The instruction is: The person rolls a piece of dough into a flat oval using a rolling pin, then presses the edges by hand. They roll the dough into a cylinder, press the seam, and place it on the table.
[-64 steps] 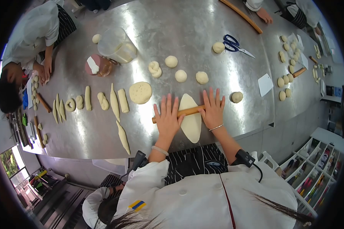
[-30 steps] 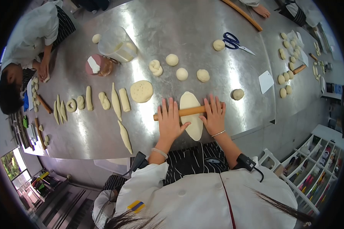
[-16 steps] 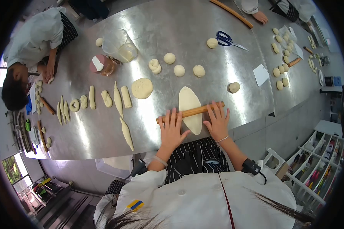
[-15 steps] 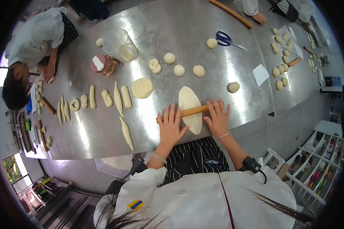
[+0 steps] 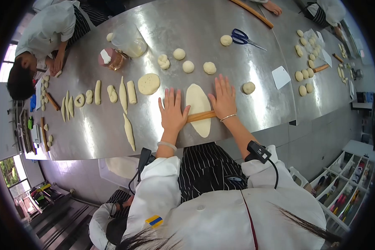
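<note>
A flat, pale oval of dough lies lengthwise before me on the metal table. Across its nearer half runs a wooden rolling pin, its ends hidden under my hands. My left hand lies flat over the pin's left end, fingers stretched forward and thumb beside the dough. Over the right end rests my right hand, palm down with straight fingers pointing away from me. Left of the dough is a round, dimpled dough disc; to the right sits a small dough ball.
Shaped dough pieces, including a dough ring, line the left side. Farther back are a clear plastic jug, blue-handled scissors and another rolling pin. A white scraper lies right. A co-worker leans over the left end.
Both my hands have slid forward over the rolling pin, so their fingers reach well past it. The pin crosses slightly nearer the dough's close end. The camera view has shifted a little.
</note>
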Tool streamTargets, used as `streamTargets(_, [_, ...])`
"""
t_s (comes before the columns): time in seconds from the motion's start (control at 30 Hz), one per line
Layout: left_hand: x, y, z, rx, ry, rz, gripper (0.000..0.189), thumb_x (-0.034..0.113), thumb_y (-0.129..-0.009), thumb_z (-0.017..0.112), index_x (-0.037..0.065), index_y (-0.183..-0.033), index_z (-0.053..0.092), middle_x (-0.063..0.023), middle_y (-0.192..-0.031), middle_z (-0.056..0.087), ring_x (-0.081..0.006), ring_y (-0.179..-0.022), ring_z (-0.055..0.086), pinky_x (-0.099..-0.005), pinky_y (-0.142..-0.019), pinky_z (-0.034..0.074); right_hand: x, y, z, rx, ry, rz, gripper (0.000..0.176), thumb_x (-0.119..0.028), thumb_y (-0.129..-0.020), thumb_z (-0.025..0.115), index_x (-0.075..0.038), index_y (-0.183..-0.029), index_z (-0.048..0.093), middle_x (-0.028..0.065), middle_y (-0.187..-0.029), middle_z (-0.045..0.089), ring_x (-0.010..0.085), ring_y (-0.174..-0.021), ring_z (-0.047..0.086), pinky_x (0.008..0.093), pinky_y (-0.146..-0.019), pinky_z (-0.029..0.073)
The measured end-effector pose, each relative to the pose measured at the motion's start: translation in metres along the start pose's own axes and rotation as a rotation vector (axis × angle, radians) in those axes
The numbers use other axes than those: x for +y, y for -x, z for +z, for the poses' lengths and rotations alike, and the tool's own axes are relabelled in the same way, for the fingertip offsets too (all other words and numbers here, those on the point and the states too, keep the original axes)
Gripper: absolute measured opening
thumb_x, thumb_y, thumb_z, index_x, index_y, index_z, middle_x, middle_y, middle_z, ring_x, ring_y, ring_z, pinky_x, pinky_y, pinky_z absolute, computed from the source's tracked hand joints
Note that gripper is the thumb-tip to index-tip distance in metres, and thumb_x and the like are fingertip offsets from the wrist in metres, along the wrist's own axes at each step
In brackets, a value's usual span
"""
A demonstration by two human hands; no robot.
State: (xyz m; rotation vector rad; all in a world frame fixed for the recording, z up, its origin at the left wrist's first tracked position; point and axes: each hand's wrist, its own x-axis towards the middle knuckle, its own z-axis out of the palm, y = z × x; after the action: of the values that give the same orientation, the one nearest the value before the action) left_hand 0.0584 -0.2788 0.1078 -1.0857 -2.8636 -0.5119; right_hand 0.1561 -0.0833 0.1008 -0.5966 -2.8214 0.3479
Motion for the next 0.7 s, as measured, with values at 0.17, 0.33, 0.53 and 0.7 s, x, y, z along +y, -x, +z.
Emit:
streamTargets(0.17, [0.011,0.028,-0.005,-0.039,-0.058,0.017,0.075,0.050,-0.084,0.060,0.010,-0.144,0.041,-0.0142,-0.152,0.036,-0.0323,-0.143,0.028,-0.0586,-0.114,0.018,-0.006,0.034,-0.013,-0.054,0.001,0.029,0.068,-0.041,-0.090,0.059,-0.013,-0.147,0.037,0.0104,-0.157,0.028,0.0341,-0.145,0.024,0.0579,-0.112,0.025])
streamTargets(0.33, [0.018,0.061,-0.007,-0.057,-0.036,0.049,0.077,0.056,-0.083,0.058,0.008,-0.141,0.046,-0.0166,-0.149,0.040,-0.0365,-0.139,0.033,-0.0592,-0.109,0.023,-0.007,0.076,-0.021,-0.094,0.093,-0.061,0.066,-0.044,-0.087,0.062,-0.013,-0.142,0.045,0.0080,-0.156,0.030,0.0336,-0.144,0.026,0.0580,-0.110,0.026])
streamTargets(0.53, [0.026,0.096,-0.010,-0.014,-0.043,0.058,0.079,0.058,-0.083,0.058,0.007,-0.141,0.045,-0.0148,-0.148,0.041,-0.0389,-0.139,0.031,-0.0601,-0.110,0.019,-0.011,0.112,-0.026,-0.118,0.053,-0.053,0.071,-0.047,-0.083,0.064,-0.013,-0.143,0.044,0.0072,-0.157,0.029,0.0320,-0.144,0.025,0.0562,-0.111,0.023])
streamTargets(0.7, [0.030,0.140,0.001,-0.032,-0.051,0.032,0.081,0.059,-0.083,0.058,0.009,-0.143,0.041,-0.0119,-0.151,0.036,-0.0386,-0.141,0.024,-0.0597,-0.113,0.013,-0.004,0.150,-0.020,-0.102,0.014,-0.120,0.077,-0.045,-0.081,0.067,-0.013,-0.146,0.040,0.0092,-0.158,0.026,0.0320,-0.145,0.022,0.0566,-0.114,0.018])
